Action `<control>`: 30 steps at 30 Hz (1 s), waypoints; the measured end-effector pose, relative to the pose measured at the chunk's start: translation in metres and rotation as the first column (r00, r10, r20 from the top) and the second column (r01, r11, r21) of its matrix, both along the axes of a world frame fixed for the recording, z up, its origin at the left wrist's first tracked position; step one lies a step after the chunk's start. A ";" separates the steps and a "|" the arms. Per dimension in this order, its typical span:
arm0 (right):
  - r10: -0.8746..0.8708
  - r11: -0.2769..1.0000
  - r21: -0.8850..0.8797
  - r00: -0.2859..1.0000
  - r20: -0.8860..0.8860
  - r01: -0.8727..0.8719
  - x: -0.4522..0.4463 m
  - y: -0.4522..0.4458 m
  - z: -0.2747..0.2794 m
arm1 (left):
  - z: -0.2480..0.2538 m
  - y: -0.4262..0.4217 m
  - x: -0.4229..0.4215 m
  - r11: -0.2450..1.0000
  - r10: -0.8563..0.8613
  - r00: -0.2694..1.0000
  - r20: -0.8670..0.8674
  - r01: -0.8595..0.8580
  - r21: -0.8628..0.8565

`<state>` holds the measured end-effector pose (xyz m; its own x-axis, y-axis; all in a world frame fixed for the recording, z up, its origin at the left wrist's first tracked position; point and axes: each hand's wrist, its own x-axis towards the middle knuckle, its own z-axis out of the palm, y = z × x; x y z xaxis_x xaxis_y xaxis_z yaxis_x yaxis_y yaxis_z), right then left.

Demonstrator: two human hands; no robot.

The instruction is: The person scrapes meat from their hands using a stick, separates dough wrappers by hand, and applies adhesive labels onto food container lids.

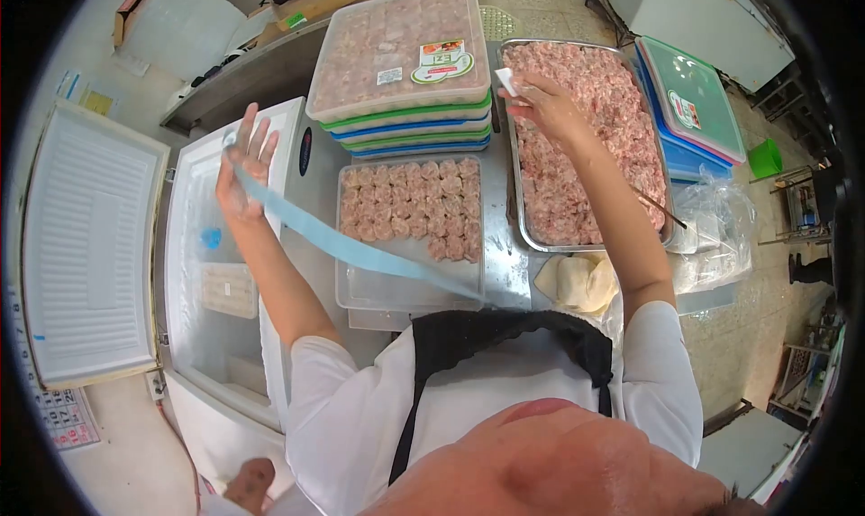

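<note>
My left hand (pixel 245 169) is raised over the white chest freezer's edge, fingers stretched out. A light blue plastic strip or sheet (pixel 333 232) runs from its thumb side, where it seems to be gripped, down across the tray to my apron; whether it is a lid seen edge-on I cannot tell. Under it lies a clear plastic tray (pixel 383 291) with rows of meatballs (pixel 405 196) and a bare front part. My right hand (pixel 547 109) is above the metal tray of ground meat (pixel 586 169), pinching a small white piece (pixel 506 82) between its fingertips.
Filled plastic containers (pixel 396 56) with green and blue lids are stacked behind the tray. The freezer (pixel 216 336) stands open at left. A cream-coloured lump (pixel 577 282) and plastic bags (pixel 716 237) lie at right, near stacked lids (pixel 689 101) and a green bucket (pixel 765 158).
</note>
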<state>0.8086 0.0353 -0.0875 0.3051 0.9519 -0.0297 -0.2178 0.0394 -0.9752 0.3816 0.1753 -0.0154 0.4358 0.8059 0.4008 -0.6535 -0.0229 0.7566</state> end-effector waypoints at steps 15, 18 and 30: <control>-0.143 0.987 -0.015 0.903 0.406 0.162 -0.007 0.105 0.006 | -0.031 0.099 0.080 0.941 0.005 0.886 -0.463 -0.161 -0.298; -0.162 0.985 0.009 0.923 0.350 0.170 0.002 0.101 0.021 | -0.012 0.084 0.085 0.944 0.008 0.887 -0.463 -0.159 -0.288; 0.169 0.971 -0.226 0.898 0.406 -0.081 -0.020 -0.005 0.032 | -0.049 -0.038 0.020 0.927 0.105 0.867 -0.487 -0.262 -0.268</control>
<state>0.7885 0.0306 -0.0560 0.2098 0.9707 -0.1175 0.2225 -0.1644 -0.9610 0.4014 0.1374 -0.0645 0.3362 0.9370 -0.0952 -0.2400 0.1830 0.9534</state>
